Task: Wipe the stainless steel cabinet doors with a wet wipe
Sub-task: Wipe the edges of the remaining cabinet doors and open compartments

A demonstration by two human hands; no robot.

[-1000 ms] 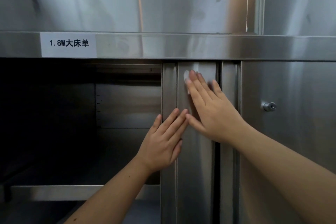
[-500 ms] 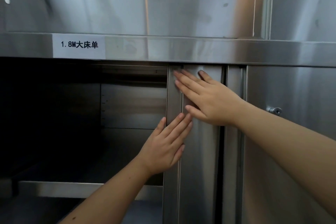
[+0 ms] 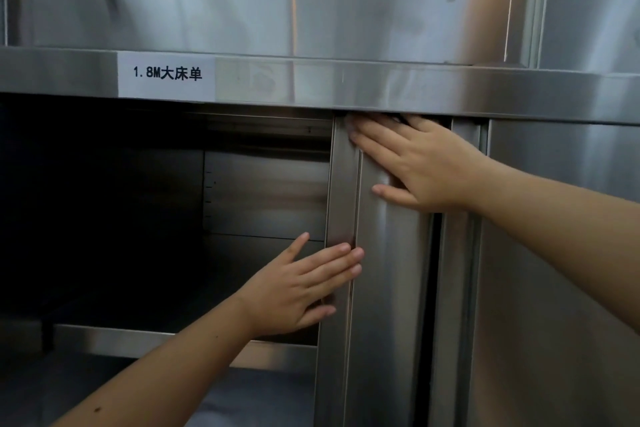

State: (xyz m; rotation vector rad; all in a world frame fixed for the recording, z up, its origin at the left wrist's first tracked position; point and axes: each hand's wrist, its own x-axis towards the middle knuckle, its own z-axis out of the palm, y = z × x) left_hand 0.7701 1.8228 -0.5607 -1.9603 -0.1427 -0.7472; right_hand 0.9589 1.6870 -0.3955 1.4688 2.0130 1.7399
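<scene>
We are pressing our right hand [image 3: 426,163] flat against the top of the sliding cabinet door [image 3: 391,288], with the fingers straight and pointing left. The fingertips are reaching the door's left edge, just under the shelf rail [image 3: 381,87]. The wet wipe is probably lying under that palm, though we are not seeing it. Our left hand [image 3: 298,291] is lying flat lower down, fingers straight and aimed right, touching the door's folded left edge and gripping nothing. The door is standing upright, its long axis running vertically and its face turned toward us. Left of its edge the open compartment [image 3: 138,218] is gaping dark and wide. To its right, a dark gap is separating it from the neighbouring door [image 3: 554,288]. A white label [image 3: 166,73] is sitting on the rail's left part.
</scene>
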